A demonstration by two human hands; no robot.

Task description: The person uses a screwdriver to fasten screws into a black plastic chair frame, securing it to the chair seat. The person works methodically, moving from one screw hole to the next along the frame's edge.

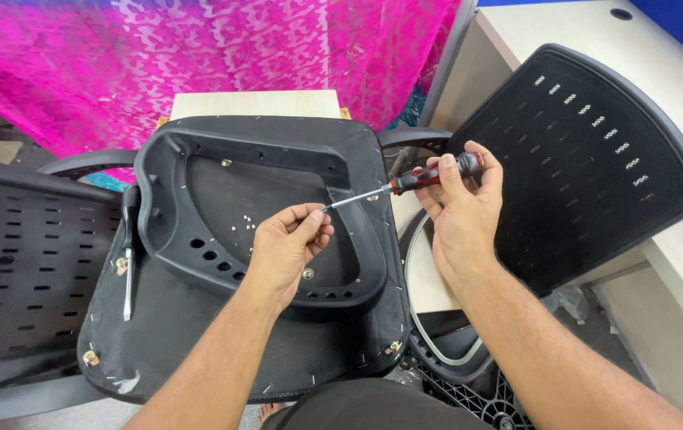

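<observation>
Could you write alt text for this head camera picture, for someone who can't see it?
A right hand holds a red-and-black screwdriver while the left hand pinches its metal tip, above an upturned black chair seat. A black mesh backrest leans at right; pink cloth hangs behind.

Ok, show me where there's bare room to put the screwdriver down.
Bare: black fabric below the black plastic frame, beside the grey-handled tool. Also the pale desk above the black mesh chair back. Crowded: inside the frame, where the left hand, right hand and red-and-black screwdriver meet.
</observation>
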